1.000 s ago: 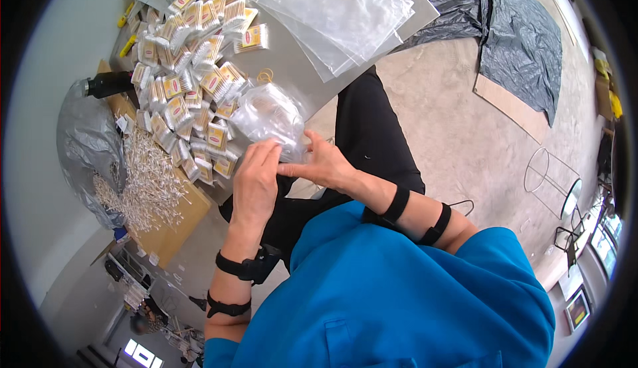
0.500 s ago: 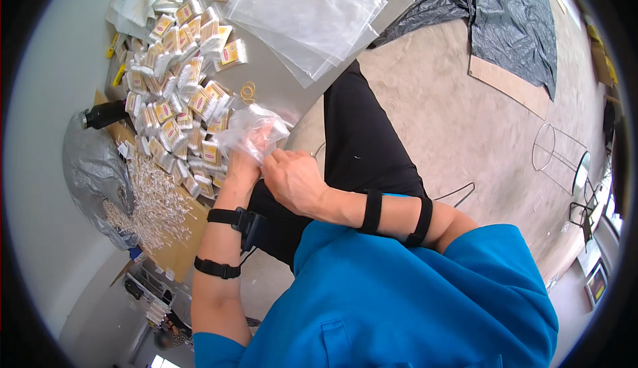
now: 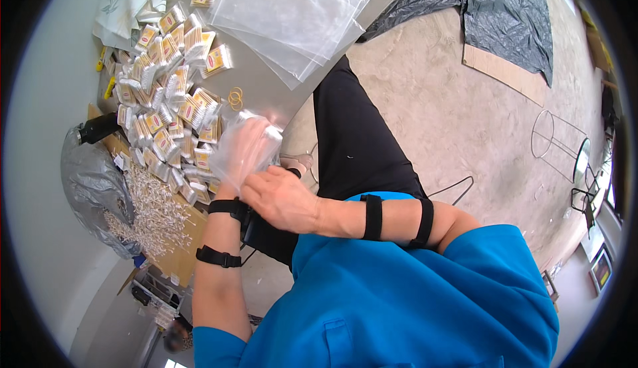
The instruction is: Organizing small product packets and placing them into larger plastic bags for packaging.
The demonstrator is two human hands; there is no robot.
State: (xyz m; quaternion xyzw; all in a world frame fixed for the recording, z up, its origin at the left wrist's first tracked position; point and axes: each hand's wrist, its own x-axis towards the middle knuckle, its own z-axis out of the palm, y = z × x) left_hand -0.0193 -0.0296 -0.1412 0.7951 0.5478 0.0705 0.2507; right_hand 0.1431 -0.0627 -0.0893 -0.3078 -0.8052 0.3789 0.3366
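The person's left hand (image 3: pixel 240 150) was pushed inside a clear plastic bag (image 3: pixel 247 143), fingers spread enough to hold it open from within. The right hand (image 3: pixel 282 198) sat just below it, fingers curled at the bag's mouth; whether they pinched the film I could not tell, since the hand's back faced the camera. I judged the step to be opening or loading the bag.

Beyond the left hand's fingertips, a heap of small packets (image 3: pixel 166 82) with yellow labels covered the grey table (image 3: pixel 266 95), and 2 or so rubber bands (image 3: pixel 235 97) lay near the bag's far edge. A stack of flat clear bags (image 3: pixel 292 15) rested farther off. To the left hand's outer side, loose white sticks (image 3: pixel 156 212) lay heaped.

The next move would seem to call for keeping the mouth wide and the film taut.
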